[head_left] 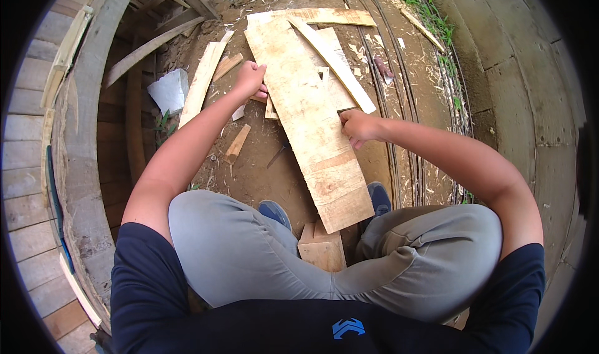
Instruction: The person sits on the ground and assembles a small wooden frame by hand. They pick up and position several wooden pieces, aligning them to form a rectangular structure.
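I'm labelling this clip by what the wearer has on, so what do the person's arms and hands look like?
The left hand and right hand are ungloved. Both forearms are bare, with no watch or cable visible. Short, dark navy sleeves cover the upper arms, showing no markings.

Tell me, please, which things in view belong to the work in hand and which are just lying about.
Apparently in the work:
wide board, with the left hand and right hand at its edges
wooden block, by the board's near end

Seemingly just lying about:
white chunk
small wood offcut
scattered wood chips
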`<state>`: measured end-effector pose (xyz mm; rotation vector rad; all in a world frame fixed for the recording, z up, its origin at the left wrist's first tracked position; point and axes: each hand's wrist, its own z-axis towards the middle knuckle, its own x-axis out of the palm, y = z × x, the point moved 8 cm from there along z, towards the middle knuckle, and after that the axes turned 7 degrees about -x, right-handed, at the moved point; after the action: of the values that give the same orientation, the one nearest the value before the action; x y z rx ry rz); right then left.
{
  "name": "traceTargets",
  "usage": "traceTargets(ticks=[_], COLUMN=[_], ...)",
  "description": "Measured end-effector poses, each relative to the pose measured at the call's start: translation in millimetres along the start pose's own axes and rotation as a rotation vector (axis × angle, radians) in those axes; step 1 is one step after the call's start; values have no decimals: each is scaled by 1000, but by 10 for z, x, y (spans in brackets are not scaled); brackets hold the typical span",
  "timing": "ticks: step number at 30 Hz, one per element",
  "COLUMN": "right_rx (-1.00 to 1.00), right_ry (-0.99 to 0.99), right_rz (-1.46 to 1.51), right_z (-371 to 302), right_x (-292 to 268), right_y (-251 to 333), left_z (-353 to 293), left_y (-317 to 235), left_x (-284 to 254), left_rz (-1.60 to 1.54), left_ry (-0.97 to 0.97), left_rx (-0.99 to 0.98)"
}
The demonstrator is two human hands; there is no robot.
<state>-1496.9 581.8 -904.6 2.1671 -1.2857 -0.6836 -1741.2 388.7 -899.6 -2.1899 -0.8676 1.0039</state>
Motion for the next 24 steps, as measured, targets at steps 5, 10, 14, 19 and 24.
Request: traceTargets(ticks=[5, 10, 14, 19, 24], right_rx=[-23, 0, -9, 0, 0], right_ry=[12, -11, 3, -15, 10], right_rz=[-21, -1, -20, 0, -35], right_z=[-45, -65, -76, -50, -99], right_x=[-4, -15, 0, -16, -32], right_y=[45, 48, 83, 44, 91], left_z=[6, 27, 36, 10, 42], left_y=[10, 15, 23, 3, 22], left_x=[0, -3, -28, -15, -11], left_rz=[-4, 15, 6, -20, -9], left_ry=[7, 2, 11, 15, 28], left_rx=[-7, -15, -16, -12, -9])
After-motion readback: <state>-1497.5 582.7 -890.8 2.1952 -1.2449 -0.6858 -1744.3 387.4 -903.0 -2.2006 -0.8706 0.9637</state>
